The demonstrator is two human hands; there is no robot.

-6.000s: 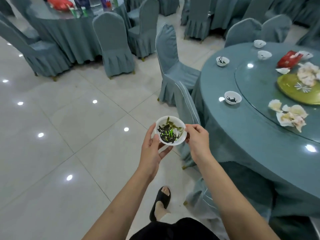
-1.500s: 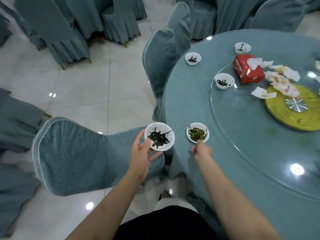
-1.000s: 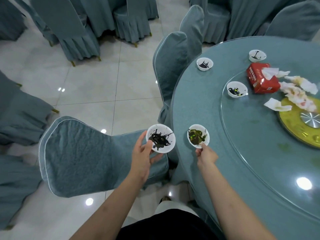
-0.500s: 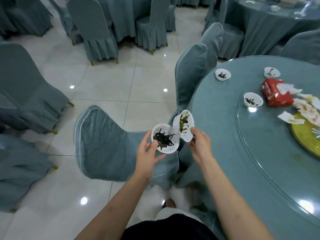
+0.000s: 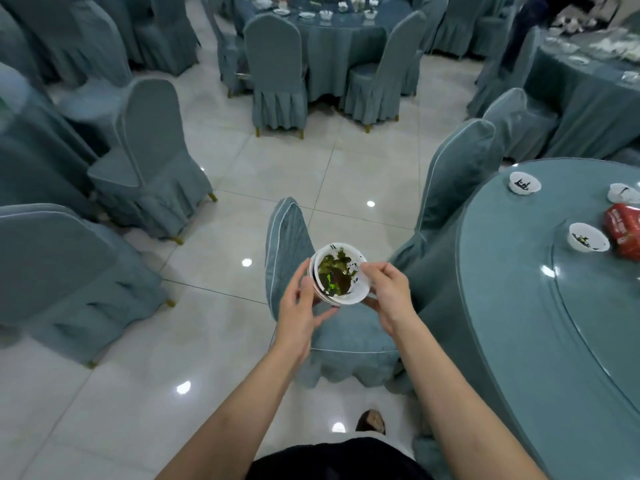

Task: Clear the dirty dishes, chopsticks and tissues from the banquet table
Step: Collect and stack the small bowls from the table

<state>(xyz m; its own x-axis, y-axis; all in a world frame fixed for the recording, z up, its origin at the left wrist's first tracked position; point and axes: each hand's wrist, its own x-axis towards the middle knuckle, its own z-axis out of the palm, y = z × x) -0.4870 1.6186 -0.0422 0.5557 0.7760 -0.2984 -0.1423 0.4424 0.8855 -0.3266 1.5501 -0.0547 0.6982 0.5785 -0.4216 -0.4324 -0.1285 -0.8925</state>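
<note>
Here, round white bowls (image 5: 338,276) nested, dark-green scraps inside, left grip (image 5: 300,308) cradling, right grip (image 5: 388,289) pinching rim.

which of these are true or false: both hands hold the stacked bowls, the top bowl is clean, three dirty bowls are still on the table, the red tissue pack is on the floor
1. Both the left hand and the right hand hold the stacked bowls. True.
2. The top bowl is clean. False: it holds dark and green leftovers.
3. Three dirty bowls sit on the banquet table. True: far bowl, edge bowl, near bowl.
4. The red tissue pack lies on the floor. False: it rests on the table.
</note>
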